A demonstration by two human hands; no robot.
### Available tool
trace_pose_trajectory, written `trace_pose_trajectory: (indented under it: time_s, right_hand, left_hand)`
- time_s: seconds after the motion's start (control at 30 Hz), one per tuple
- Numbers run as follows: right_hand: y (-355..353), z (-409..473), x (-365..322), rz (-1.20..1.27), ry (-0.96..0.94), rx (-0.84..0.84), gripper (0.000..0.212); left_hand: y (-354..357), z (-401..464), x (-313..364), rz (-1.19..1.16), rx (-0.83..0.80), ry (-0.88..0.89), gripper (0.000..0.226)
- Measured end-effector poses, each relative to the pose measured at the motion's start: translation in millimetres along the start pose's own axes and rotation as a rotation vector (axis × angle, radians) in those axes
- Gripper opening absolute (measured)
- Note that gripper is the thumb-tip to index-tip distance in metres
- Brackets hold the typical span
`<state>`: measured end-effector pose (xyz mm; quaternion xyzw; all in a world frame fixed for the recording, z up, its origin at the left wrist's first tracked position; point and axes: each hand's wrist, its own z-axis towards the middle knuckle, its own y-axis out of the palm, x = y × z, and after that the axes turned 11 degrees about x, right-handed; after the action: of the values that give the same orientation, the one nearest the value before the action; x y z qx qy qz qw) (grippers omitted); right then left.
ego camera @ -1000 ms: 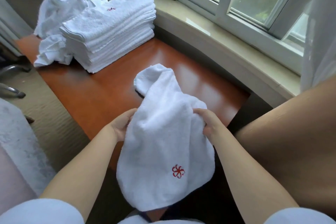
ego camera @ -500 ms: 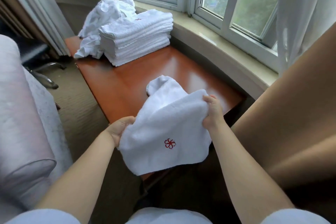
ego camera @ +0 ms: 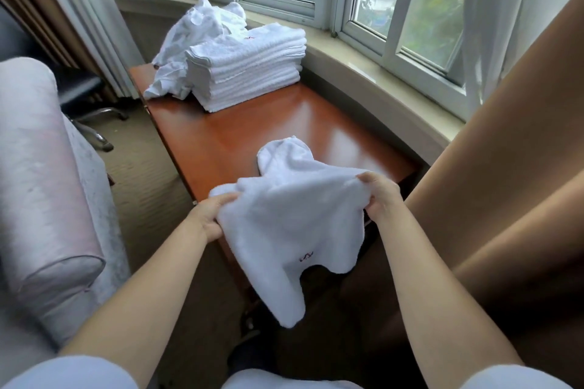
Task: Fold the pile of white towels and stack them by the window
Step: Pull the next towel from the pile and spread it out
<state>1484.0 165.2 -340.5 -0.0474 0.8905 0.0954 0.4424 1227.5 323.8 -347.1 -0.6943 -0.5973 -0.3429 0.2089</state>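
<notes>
Pinching the towel (ego camera: 294,230) at two points along its top edge: your left hand (ego camera: 211,218) has fingers and thumb curled onto the left corner, your right hand (ego camera: 379,196) has the right corner bunched between thumb and fingers. Both grips closed on cloth, nothing else held. Towel hangs between them over the near end of the wooden table (ego camera: 240,136), not taut; the middle sags, a loose lobe flops forward onto the tabletop, and the lower edge dangles unevenly below the table edge with a small red embroidered mark near the bottom. Read this as the spread-out step for one towel, before any fold is made; no crease is visible yet. Far end of the table: folded stack (ego camera: 249,69) sits just beside the window sill (ego camera: 363,69), already many layers high, and the unfolded pile (ego camera: 196,41) is touching it on the left, so a fair chunk of the job looks done but more towels remain. Next move, my call: you need to pull the corners apart to square the top edge, get the stray lobe out from under, then lay it flat on the bare table between you and the stack. Risk is folding in that bunched lobe and getting a lumpy piece that tilts the stack.
</notes>
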Motion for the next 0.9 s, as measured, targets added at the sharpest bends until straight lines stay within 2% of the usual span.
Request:
trace_pose_trajectory:
  time_s: [0.07,0.1,0.13,0.2,0.23,0.3,0.4,0.47,0.57,0.6,0.67,0.73,0.77,0.83,0.9]
  right_hand:
    - [-6,6,-8,0.04,-0.032,0.126,0.017]
    - [-8,6,-12,-0.06,0.006,0.103,0.011]
    - [-10,3,-14,-0.208,0.081,0.014,0.005]
    - [-10,-5,-14,-0.434,0.21,-0.182,0.014]
    - [-7,-10,-13,-0.463,0.202,-0.223,0.015]
    - [3,-18,-15,-0.367,0.008,-0.178,0.006]
    - [17,-31,-24,-0.168,-0.332,-0.044,0.023]
    - [24,-39,-32,-0.149,-0.442,-0.021,0.024]
    - [33,-46,-39,-0.233,-0.576,-0.066,0.031]
    - [34,-49,-40,-0.293,-0.626,-0.073,0.038]
    - [35,-47,-46,-0.535,-0.728,-0.018,0.052]
    - [31,-42,-50,-0.886,-0.739,0.078,0.053]
    - [27,-39,-51,-1.024,-0.701,0.126,0.049]
    - [18,-37,-48,-1.147,-0.576,0.206,0.042]
    - [14,-37,-42,-1.142,-0.538,0.268,0.04]
  left_hand:
    - [-6,12,6,-0.154,0.267,0.118,0.044]
    - [-9,16,9,-0.176,0.34,0.183,0.05]
    - [-11,20,12,-0.182,0.382,0.23,0.053]
    - [-7,19,17,-0.158,0.411,0.264,0.057]
    - [-4,15,19,-0.134,0.438,0.293,0.06]
    - [3,8,22,-0.077,0.518,0.419,0.057]
    - [13,-6,30,-0.023,0.62,0.619,0.038]
    - [19,-14,38,0.012,0.615,0.726,0.035]
    - [27,-18,50,0.094,0.506,0.816,0.046]
    - [28,-18,53,0.177,0.478,0.86,0.051]
    - [27,-18,58,0.503,0.495,0.967,0.054]
    - [17,-12,63,0.828,0.557,0.979,0.043]
    - [11,-9,66,0.935,0.593,0.906,0.033]
    - [-3,-9,71,1.163,0.625,0.72,0.015]
    - [-8,-10,73,1.325,0.626,0.622,0.017]
